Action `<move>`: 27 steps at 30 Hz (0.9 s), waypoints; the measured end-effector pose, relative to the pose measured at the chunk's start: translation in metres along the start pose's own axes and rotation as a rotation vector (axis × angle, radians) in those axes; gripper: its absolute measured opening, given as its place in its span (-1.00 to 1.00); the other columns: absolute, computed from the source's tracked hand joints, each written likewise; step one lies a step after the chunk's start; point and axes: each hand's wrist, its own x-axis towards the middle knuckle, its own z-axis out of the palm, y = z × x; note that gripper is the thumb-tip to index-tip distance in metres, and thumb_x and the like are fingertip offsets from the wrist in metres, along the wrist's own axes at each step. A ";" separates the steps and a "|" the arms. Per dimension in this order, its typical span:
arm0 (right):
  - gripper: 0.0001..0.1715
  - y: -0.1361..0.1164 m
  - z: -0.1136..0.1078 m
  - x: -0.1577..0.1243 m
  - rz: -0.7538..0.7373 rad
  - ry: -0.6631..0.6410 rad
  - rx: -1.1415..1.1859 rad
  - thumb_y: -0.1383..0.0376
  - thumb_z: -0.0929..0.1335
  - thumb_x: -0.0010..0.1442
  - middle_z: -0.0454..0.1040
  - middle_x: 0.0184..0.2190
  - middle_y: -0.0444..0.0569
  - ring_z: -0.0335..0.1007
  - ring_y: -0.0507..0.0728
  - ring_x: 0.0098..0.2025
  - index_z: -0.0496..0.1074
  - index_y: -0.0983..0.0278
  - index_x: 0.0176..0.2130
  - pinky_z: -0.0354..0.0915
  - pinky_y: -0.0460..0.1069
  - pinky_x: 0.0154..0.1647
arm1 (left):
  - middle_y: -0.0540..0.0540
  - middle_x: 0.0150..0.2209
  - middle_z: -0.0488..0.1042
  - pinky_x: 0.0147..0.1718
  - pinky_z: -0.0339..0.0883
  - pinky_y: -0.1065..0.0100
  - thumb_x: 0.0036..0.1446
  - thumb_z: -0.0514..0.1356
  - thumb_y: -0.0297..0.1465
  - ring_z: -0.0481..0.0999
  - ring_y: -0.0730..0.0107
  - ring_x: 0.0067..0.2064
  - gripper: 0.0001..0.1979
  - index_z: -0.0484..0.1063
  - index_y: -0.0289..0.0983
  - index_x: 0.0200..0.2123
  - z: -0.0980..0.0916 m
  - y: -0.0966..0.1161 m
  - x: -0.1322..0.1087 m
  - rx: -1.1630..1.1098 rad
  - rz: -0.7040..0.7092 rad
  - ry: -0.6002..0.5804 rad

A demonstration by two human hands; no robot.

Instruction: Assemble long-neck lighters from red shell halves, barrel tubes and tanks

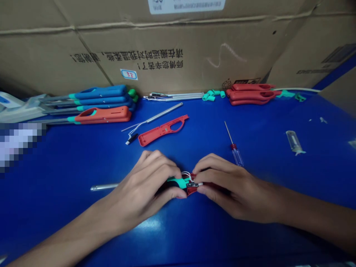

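Half-built lighter [190, 184] is pinched from both ends at table centre, low over the blue table top [83, 155]. The left hand [144, 187] is closed over the teal collar [178, 181], thumb and fingertips pressed together. The right hand [230, 185] is clamped thumb-to-forefinger on the red shell half [191, 190]. White wires [185, 173] are looped up bare between the hands; a small metal part is seen at the joint, type not resolvable. The metal nozzle tube [104, 187] is run out leftward past the left hand, along the table. Judged state: tube, collar and wiring are seated in one shell, housing not closed. A loose red shell [162, 130] is laid well apart beyond the hands, beside a spare tube with leads [155, 118]. The screwdriver [235, 150] is parked just beyond the right hand, untouched. Finished lighters [102, 102] are stacked back left. Stacked red shells [251, 94], teal caps [213, 94] and a clear fuel tank [294, 142] are spread at back and right, so more units are judged outstanding.
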 end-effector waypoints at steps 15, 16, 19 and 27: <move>-0.83 0.004 0.001 -0.001 -0.006 0.020 0.054 0.40 0.29 0.32 0.43 -0.13 0.06 0.34 0.07 -0.06 0.42 0.33 -0.09 0.35 -0.02 -0.02 | -0.10 -0.21 0.52 -0.18 0.32 0.19 0.14 0.32 -0.42 0.46 0.32 -0.20 -0.73 0.43 -0.26 -0.08 0.001 -0.003 -0.002 0.001 0.098 0.089; -0.83 0.004 0.001 -0.001 -0.006 0.020 0.058 0.40 0.29 0.32 0.43 -0.13 0.06 0.34 0.08 -0.06 0.42 0.33 -0.09 0.35 -0.02 -0.02 | -0.09 -0.21 0.53 -0.17 0.32 0.19 0.14 0.32 -0.41 0.46 0.33 -0.20 -0.73 0.43 -0.25 -0.08 0.001 -0.003 -0.002 -0.006 0.092 0.089; -0.83 0.005 0.001 -0.001 -0.005 0.022 0.072 0.41 0.29 0.32 0.43 -0.14 0.06 0.33 0.08 -0.07 0.41 0.34 -0.08 0.35 -0.01 -0.03 | -0.08 -0.23 0.54 -0.17 0.32 0.18 0.12 0.33 -0.42 0.47 0.34 -0.22 -0.74 0.44 -0.25 -0.10 -0.002 -0.002 -0.001 -0.016 0.090 0.091; -0.85 0.004 0.001 -0.001 -0.021 0.051 0.097 0.44 0.27 0.33 0.43 -0.18 0.04 0.32 0.07 -0.10 0.37 0.36 -0.09 0.34 -0.01 -0.06 | -0.11 -0.28 0.57 -0.22 0.39 0.19 0.10 0.31 -0.52 0.51 0.31 -0.24 -0.75 0.48 -0.30 -0.12 -0.006 -0.001 -0.001 -0.076 0.181 0.124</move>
